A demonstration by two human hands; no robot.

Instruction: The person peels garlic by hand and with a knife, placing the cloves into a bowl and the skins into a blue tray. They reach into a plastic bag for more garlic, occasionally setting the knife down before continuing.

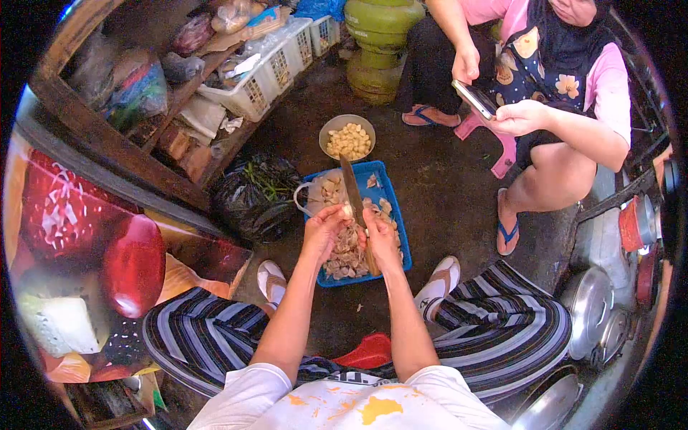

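Note:
Over a blue tray (403,236) my two hands are close together. My right hand (383,233) is wrapped round the handle of a large knife (351,188), whose blade points away from me. My left hand (326,228) pinches a small pale clove (348,212) beside the blade. Skins and unpeeled cloves (345,261) lie in the tray below. A clear plastic bag (326,190) with more cloves sits at the tray's far left. Beyond the tray, a bowl (324,137) holds pale peeled cloves (350,140).
Another person (573,136) sits at the upper right, holding a phone (474,99). A black plastic bag (251,208) lies left of the tray. White baskets (261,86) stand on a shelf at the upper left, green gas cylinders (380,43) at the back, metal pots (588,304) at right.

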